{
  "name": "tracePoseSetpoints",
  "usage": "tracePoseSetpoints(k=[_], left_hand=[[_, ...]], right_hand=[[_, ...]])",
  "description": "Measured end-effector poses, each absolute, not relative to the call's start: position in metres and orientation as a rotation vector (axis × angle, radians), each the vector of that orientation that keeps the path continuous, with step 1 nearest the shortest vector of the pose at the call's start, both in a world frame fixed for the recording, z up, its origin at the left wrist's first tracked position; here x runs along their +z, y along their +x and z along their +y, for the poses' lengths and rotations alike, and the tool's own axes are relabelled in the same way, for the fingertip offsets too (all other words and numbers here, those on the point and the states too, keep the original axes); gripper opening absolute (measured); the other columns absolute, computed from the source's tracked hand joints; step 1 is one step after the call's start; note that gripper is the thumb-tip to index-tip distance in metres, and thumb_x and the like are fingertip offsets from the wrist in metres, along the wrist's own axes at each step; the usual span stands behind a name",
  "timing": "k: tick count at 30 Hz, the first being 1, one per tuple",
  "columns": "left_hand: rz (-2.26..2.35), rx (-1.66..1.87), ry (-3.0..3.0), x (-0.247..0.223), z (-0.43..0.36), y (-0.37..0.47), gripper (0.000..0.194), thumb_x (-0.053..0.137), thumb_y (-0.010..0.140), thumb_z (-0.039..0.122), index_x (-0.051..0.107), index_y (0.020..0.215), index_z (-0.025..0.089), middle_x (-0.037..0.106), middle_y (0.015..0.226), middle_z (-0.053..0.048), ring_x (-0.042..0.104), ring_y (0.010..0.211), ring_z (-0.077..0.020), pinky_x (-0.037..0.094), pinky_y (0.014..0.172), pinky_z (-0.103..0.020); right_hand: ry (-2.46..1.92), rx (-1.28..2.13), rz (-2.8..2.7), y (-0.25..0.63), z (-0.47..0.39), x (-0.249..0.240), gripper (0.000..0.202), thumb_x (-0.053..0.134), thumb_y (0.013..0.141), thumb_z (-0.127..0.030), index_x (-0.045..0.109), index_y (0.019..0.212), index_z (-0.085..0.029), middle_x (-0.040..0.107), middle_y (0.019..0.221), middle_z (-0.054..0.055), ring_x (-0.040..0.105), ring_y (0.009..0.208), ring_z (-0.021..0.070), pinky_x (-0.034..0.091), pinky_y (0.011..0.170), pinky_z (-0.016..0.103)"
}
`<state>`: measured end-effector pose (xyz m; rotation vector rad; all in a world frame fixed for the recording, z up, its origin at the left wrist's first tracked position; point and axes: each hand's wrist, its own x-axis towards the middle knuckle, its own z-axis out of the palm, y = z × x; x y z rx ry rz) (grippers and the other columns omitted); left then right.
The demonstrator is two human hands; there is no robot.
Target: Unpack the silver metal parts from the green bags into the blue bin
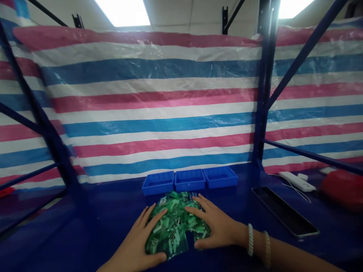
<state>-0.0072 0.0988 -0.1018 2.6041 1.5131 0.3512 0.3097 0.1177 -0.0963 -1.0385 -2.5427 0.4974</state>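
Note:
A heap of small green plastic packets (pixel 172 223) lies on the dark blue tabletop (pixel 113 211), with pale and dark slips showing inside some of them. My left hand (pixel 141 238) rests against the heap's left side, fingers spread and thumb at its near edge. On the opposite side my right hand (pixel 212 223) touches the packets with its fingers apart. Neither hand is closed around a packet. Just behind the heap stand three blue plastic trays in a row: the left tray (pixel 158 189), the middle tray (pixel 190 187) and the right tray (pixel 221 185).
To the right lie a black smartphone-like slab (pixel 285 211), a white power strip (pixel 297 181) with a cable, and a red object (pixel 343 189). Blue metal posts (pixel 262 113) frame the table. A striped plastic sheet (pixel 159 124) hangs behind it.

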Motion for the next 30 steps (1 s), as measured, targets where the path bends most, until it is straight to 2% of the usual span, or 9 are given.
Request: tracePoseSetpoints(k=[5,9,14,18,20,23,27,30], left_hand=[[1.461,0.471,2.639,-0.105,0.101,0.007,0.092,0.068,0.070,0.056,0.021,0.148,0.039,0.019,0.158,-0.009,0.027,0.138,-0.0454,0.039,0.101,-0.062],[1.431,0.542,2.675,-0.109,0.103,0.018,0.095,0.070,0.069,0.057,0.020,0.148,0.040,0.022,0.157,-0.009,0.032,0.136,-0.0450,0.042,0.099,-0.060],[1.486,0.481,2.671,-0.107,0.099,0.028,0.100,0.063,0.070,0.068,0.013,0.150,0.035,0.010,0.159,-0.012,0.014,0.140,-0.0491,0.035,0.101,-0.066],[1.515,0.523,2.743,-0.096,0.097,0.030,0.105,0.061,0.067,0.073,0.012,0.151,0.033,0.004,0.160,-0.012,0.003,0.141,-0.0505,0.023,0.104,-0.070],[1.496,0.617,2.762,-0.085,0.100,0.029,0.098,0.058,0.073,0.070,0.012,0.150,0.032,0.011,0.160,-0.011,0.007,0.142,-0.0459,0.020,0.108,-0.067],[1.511,0.762,2.757,-0.065,0.117,0.030,0.081,0.050,0.085,0.059,0.014,0.150,0.028,0.030,0.154,-0.012,0.023,0.141,-0.0378,0.024,0.111,-0.059],[1.596,0.748,2.825,-0.045,0.158,0.038,0.055,0.047,0.091,0.045,0.036,0.141,0.026,0.055,0.132,-0.011,0.047,0.124,-0.0317,0.035,0.103,-0.053],[1.584,0.703,2.850,-0.043,0.188,0.048,0.052,0.047,0.091,0.038,0.038,0.140,0.024,0.060,0.122,-0.012,0.052,0.115,-0.0308,0.040,0.095,-0.048]], right_hand=[[-1.039,0.423,-2.561,0.315,0.110,-0.094,0.095,0.064,0.069,-0.070,0.030,0.147,-0.028,0.014,0.157,0.017,0.010,0.142,0.0414,0.020,0.111,0.057],[-1.052,0.392,-2.573,0.321,0.107,-0.094,0.093,0.060,0.071,-0.072,0.031,0.147,-0.027,0.015,0.157,0.018,0.007,0.143,0.0409,0.017,0.111,0.059],[-1.055,0.308,-2.606,0.329,0.108,-0.090,0.088,0.056,0.074,-0.072,0.029,0.147,-0.031,0.012,0.158,0.015,0.000,0.143,0.0412,0.005,0.109,0.066],[-1.058,0.206,-2.616,0.332,0.113,-0.090,0.083,0.057,0.077,-0.067,0.030,0.147,-0.031,0.012,0.158,0.014,-0.001,0.143,0.0409,0.002,0.108,0.067],[-1.045,0.179,-2.616,0.331,0.113,-0.091,0.080,0.058,0.079,-0.061,0.029,0.148,-0.030,0.013,0.158,0.014,0.001,0.143,0.0403,0.003,0.108,0.067],[-1.006,0.143,-2.617,0.325,0.108,-0.092,0.079,0.058,0.081,-0.056,0.028,0.148,-0.029,0.016,0.157,0.014,0.003,0.143,0.0401,0.004,0.108,0.067],[-0.929,0.023,-2.603,0.323,0.106,-0.087,0.073,0.053,0.086,-0.052,0.026,0.149,-0.029,0.021,0.157,0.011,0.008,0.144,0.0374,0.002,0.110,0.064],[-1.070,-0.141,-2.435,0.332,0.127,-0.080,0.058,0.045,0.091,-0.036,0.033,0.146,-0.023,0.035,0.151,0.011,0.021,0.142,0.0314,0.011,0.113,0.056]])
